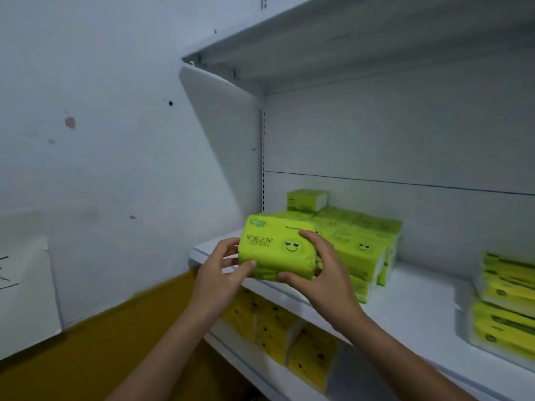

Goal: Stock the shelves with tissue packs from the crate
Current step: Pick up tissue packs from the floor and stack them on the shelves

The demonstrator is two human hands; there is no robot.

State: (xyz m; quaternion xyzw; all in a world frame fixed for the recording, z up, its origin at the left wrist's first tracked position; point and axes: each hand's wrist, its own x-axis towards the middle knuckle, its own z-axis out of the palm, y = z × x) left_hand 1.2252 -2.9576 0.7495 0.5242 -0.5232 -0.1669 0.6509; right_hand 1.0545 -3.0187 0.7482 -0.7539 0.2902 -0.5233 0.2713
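Observation:
I hold a green tissue pack (275, 247) with a smiley face between both hands at the front left corner of the white middle shelf (419, 308). My left hand (223, 270) grips its left end, thumb on the lower front. My right hand (318, 273) grips its right end, fingers over the top and thumb underneath. Right behind it stands a stack of the same green packs (362, 244), with one single pack (307, 199) lying on top at the back. The crate is out of sight.
A second pile of green and yellow packs (503, 302) sits at the shelf's right edge. Yellow packs (289, 337) fill the lower shelf. An upper shelf (347, 44) hangs overhead. A white wall (101, 140) stands to the left, above the brown floor (101, 357).

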